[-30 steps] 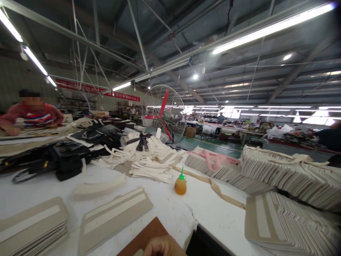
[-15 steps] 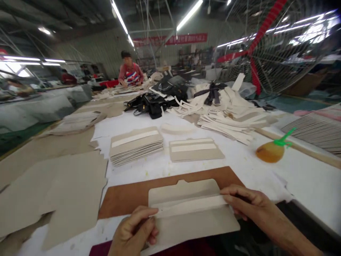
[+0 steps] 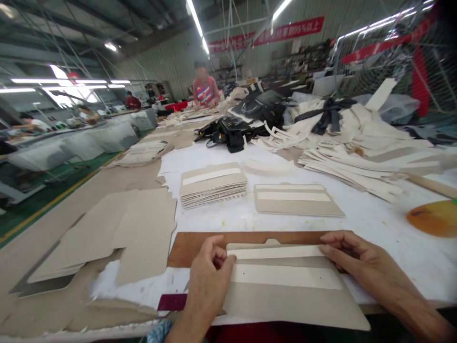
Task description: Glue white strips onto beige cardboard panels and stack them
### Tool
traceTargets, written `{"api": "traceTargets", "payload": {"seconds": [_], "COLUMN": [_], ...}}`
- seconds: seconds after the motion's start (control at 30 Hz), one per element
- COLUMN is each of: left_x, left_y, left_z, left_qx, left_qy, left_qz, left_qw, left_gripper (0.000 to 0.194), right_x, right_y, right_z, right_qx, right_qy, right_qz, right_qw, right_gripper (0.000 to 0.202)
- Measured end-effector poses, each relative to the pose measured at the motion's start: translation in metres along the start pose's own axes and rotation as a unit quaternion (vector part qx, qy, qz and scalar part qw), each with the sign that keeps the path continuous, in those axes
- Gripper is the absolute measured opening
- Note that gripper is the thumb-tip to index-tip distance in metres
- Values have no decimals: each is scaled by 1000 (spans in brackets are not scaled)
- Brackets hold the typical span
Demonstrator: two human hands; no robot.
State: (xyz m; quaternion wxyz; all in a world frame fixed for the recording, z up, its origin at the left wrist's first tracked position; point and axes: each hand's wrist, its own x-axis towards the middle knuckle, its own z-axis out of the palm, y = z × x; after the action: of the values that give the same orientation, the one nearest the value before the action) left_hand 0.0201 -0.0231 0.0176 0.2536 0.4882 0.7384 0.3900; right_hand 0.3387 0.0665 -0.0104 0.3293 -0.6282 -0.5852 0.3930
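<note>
A beige panel (image 3: 285,302) lies in front of me, partly over a brown board (image 3: 189,245). Across it runs a wide cream strip (image 3: 282,276) with small dark holes. A narrower cream strip (image 3: 278,252) spans the panel's upper part, between both hands. My left hand (image 3: 210,276) pinches this strip's left end, thumb and fingers together. At its right end, my right hand (image 3: 352,257) has thumb and fingertips closed on it. Behind stand a stack of similar panels (image 3: 214,186) and a lower panel (image 3: 298,207) with two strips.
Beige sheets (image 3: 143,238) cover the left side. Black bag pieces (image 3: 232,133) and a heap of cream strips (image 3: 342,166) lie farther back. An orange-brown pouch (image 3: 433,219) is at the right. A person in red (image 3: 206,90) stands at the far end.
The view has swung left, so things appear farther right. Two separate strips now show on the panel; both hands are at the upper one, nearer the panel's top edge.
</note>
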Motion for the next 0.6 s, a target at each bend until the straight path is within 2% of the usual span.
{"api": "traceTargets", "payload": {"seconds": [0.2,0.4,0.6], "left_x": [0,1,-1], "left_y": [0,-3,-12], "left_z": [7,10,10], "left_qx": [50,91,110], "left_qy": [12,21,24], "left_qz": [16,71,135], "left_qw": [999,993,984], "left_gripper": [32,14,19], "right_x": [3,4,3], "right_y": [13,18,19], "right_z": [3,3,4], "right_qx": [-50,-92,-90], "right_qy": [23,19,33], "right_qz": [2,-12,0], "right_qw": [998,996,995], "right_gripper": [56,54,54]}}
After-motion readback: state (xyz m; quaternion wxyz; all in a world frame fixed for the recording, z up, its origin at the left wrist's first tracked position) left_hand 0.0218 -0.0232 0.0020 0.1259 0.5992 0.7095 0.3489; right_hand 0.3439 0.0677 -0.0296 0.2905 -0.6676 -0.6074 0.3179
